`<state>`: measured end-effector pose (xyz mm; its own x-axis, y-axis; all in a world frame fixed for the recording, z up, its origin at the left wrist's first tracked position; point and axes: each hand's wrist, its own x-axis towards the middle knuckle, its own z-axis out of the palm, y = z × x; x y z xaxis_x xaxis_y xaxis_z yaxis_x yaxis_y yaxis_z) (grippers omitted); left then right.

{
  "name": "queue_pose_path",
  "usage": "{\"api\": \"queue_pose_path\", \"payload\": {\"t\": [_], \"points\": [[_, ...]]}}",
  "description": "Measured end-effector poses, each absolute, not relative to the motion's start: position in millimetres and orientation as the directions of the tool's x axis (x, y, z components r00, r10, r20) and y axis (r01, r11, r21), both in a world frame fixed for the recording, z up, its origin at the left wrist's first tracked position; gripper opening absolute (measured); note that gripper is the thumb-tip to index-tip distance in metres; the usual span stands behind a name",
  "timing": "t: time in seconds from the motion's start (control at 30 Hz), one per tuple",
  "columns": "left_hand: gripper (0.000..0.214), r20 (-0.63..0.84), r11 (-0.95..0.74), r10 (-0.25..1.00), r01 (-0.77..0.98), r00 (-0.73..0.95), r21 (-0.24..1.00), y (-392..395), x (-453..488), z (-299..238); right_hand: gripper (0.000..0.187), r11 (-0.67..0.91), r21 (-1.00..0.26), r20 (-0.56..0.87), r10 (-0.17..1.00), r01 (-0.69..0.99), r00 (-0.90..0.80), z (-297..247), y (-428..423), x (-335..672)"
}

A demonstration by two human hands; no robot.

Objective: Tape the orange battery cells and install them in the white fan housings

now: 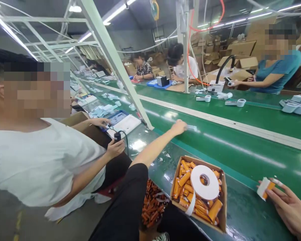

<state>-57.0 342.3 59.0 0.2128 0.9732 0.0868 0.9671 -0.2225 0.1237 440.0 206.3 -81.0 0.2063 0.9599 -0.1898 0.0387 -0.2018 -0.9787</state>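
Note:
My left hand (178, 128) stretches far out over the green conveyor belt, its fingers closed on one end of a pale plastic part (192, 128) that looks blurred. Down at the right, my right hand (289, 202) pinches an orange battery (270, 190) with a white strip (264, 187) against its side. Between the two hands is an open cardboard box (225, 207) full of orange batteries (184, 179). A roll of white tape (195, 179) lies on top of them, its loose end hanging over the near side.
More orange batteries (150, 209) fill a container below the table edge. A slanted metal post (117, 63) rises left of my arm. On the left a co-worker in a white shirt (55, 160) holds a black tool (117, 137). White plastic parts (237, 103) lie across the belt, near other workers.

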Motion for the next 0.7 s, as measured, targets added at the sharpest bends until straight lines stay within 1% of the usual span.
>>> {"api": "queue_pose_path", "payload": {"t": [0.03, 0.07, 0.13, 0.2, 0.27, 0.33, 0.4, 0.47, 0.53, 0.57, 0.63, 0.7], "points": [[0.038, 0.07, -0.266, 0.963, 0.958, 0.26, 0.106, 351, -37, 53, 0.056, -0.195, -0.979, -0.18, 0.96, 0.053, 0.213, -80, 208, 439], [0.031, 0.053, -0.321, 0.947, 0.942, 0.317, 0.094, 358, -13, 46, 0.058, -0.192, -0.979, -0.174, 0.961, 0.064, 0.216, -77, 207, 436], [0.016, 0.019, -0.457, 0.889, 0.884, 0.458, 0.095, 369, 41, 28, 0.072, -0.191, -0.979, -0.172, 0.962, 0.073, 0.211, -68, 198, 427], [0.015, -0.014, -0.582, 0.81, 0.805, 0.587, 0.114, 374, 92, 13, 0.08, -0.182, -0.98, -0.162, 0.965, 0.079, 0.208, -59, 189, 417], [0.016, -0.053, -0.657, 0.744, 0.743, 0.666, 0.125, 382, 124, 2, 0.078, -0.091, -0.995, -0.078, 0.97, 0.048, 0.229, -55, 192, 410], [0.014, -0.113, -0.697, 0.698, 0.707, 0.707, 0.121, 397, 135, 0, 0.071, 0.01, -0.999, 0.018, 0.973, 0.036, 0.232, -53, 207, 403], [0.016, -0.175, -0.726, 0.657, 0.678, 0.733, 0.111, 413, 131, 5, 0.061, 0.103, -0.993, 0.113, 0.971, 0.058, 0.212, -49, 230, 393], [0.02, -0.206, -0.737, 0.643, 0.669, 0.738, 0.095, 423, 122, 15, 0.052, 0.191, -0.975, 0.207, 0.966, 0.114, 0.154, -44, 258, 377], [0.023, -0.205, -0.728, 0.657, 0.681, 0.725, 0.076, 424, 116, 24, 0.042, 0.26, -0.939, 0.28, 0.958, 0.226, 0.059, -38, 284, 358], [0.024, -0.199, -0.719, 0.67, 0.692, 0.715, 0.068, 422, 115, 26, 0.037, 0.279, -0.899, 0.295, 0.956, 0.336, -0.004, -36, 295, 349], [0.025, -0.187, -0.694, 0.698, 0.717, 0.691, 0.061, 417, 117, 25, 0.026, 0.282, -0.743, 0.262, 0.957, 0.607, -0.125, -33, 309, 336], [0.025, -0.176, -0.665, 0.726, 0.743, 0.665, 0.067, 412, 123, 21, 0.022, 0.262, -0.545, 0.189, 0.964, 0.796, -0.188, -30, 312, 330]]}}
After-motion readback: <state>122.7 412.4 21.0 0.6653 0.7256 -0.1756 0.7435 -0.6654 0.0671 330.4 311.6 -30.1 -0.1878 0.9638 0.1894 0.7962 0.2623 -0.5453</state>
